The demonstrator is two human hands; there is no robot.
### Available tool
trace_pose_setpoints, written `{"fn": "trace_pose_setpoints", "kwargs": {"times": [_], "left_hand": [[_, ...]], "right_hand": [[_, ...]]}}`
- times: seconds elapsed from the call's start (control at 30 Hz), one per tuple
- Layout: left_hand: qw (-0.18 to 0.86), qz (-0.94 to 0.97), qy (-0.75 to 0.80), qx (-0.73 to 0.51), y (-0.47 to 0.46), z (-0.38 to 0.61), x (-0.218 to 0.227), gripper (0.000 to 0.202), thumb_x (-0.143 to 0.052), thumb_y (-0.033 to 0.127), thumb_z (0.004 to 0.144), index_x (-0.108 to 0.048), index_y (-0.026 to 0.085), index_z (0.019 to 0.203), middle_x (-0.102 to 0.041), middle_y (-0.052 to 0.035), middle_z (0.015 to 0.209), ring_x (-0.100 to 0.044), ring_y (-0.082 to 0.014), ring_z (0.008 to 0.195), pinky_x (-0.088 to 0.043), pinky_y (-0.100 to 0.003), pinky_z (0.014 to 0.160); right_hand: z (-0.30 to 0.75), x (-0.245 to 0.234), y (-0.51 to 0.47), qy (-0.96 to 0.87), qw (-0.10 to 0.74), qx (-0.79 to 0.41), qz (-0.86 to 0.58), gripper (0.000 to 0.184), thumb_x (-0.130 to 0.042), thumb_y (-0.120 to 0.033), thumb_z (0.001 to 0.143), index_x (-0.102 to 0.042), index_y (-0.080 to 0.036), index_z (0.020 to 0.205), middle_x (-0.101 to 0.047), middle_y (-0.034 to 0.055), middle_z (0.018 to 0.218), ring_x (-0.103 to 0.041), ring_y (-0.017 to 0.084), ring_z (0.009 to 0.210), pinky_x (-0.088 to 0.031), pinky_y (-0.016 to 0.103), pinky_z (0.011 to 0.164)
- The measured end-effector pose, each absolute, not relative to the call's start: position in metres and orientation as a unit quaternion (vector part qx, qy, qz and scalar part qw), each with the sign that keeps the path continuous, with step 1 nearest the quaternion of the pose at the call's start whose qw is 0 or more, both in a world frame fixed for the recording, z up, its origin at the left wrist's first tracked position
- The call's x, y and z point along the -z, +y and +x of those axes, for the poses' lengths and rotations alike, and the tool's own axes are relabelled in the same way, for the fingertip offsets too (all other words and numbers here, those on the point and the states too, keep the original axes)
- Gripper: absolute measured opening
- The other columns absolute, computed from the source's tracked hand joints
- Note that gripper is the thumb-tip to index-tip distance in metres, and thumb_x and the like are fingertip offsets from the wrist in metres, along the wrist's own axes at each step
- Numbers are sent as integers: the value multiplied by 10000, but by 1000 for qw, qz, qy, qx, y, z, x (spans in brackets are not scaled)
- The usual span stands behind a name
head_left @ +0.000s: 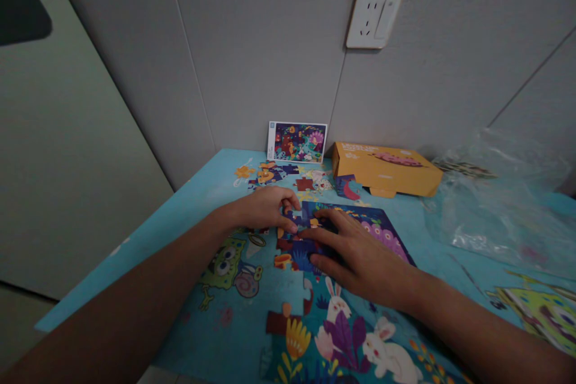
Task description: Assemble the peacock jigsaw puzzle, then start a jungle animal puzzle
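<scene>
Step in hand, as judged: fitting at the left edge of the jigsaw puzzle, centre to lower centre of frame. Left hand at that edge, fingers narrowly parted; grip unconfirmed. Right hand spread upon the puzzle. Next move calls for aligning tabs.

Dim, flat light here, corners darkest! My left forearm lies in shadow, soft glints catch on the plastic bag, and wide-angle stretch pulls that arm long toward the corner.
</scene>
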State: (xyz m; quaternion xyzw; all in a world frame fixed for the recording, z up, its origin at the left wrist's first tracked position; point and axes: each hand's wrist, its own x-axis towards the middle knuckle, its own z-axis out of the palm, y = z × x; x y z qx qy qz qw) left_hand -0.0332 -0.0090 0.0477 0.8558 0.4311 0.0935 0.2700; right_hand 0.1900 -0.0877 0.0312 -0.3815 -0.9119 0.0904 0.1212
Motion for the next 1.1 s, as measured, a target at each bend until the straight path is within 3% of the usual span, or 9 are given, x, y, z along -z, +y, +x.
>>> {"fn": "trace_pose_setpoints", "kwargs": {"times": [0.4,0.57,0.77,0.87,0.97,1.1], "left_hand": [[296,855,414,-99,-8,-32,-45,199,-672,268,744,-701,155,906,-664,-13,776,-567,-134,684,-397,-230,616],[365,814,413,-184,-3,-33,-39,130,-530,215,807,-630,135,785,-613,2,654,-525,-102,570,-400,-206,540],[278,784,487,-267,10,-37,-35,161,-530,244,812,-643,132,785,-627,-17,654,-568,-134,592,-425,-236,575],[180,803,515,-239,13,-41,-35,197,-521,245,832,-693,152,855,-672,-35,742,-599,-166,690,-432,-260,631],[100,801,558,-194,11,-45,-36,229,-501,231,856,-715,201,932,-704,-53,949,-619,-211,904,-440,-310,782],[33,803,573,-162,8,-46,-37,298,-524,326,872,-675,233,1111,-614,-105,1209,-528,-294,1147,-364,-452,966]], "right_hand": [[191,-31,-88,-913,126,-94,-377,412,-467,-355,944,-538,-287,1344,-435,142,1276,-456,300,1165,-411,531,979],[189,-30,-91,-923,127,-105,-348,425,-403,-267,969,-510,-424,1350,-386,101,1324,-428,289,1207,-413,523,981],[188,-31,-92,-924,134,-102,-343,457,-405,-245,966,-480,-461,1362,-398,93,1312,-440,285,1184,-423,512,968],[188,-32,-92,-925,131,-104,-342,465,-411,-237,964,-472,-456,1370,-409,99,1289,-449,278,1167,-427,500,960],[188,-33,-92,-925,129,-105,-342,472,-416,-235,963,-461,-456,1377,-419,102,1268,-461,275,1150,-426,502,958],[187,-34,-93,-923,130,-109,-346,471,-410,-236,965,-459,-462,1376,-435,94,1245,-462,273,1155,-419,508,971]]}}
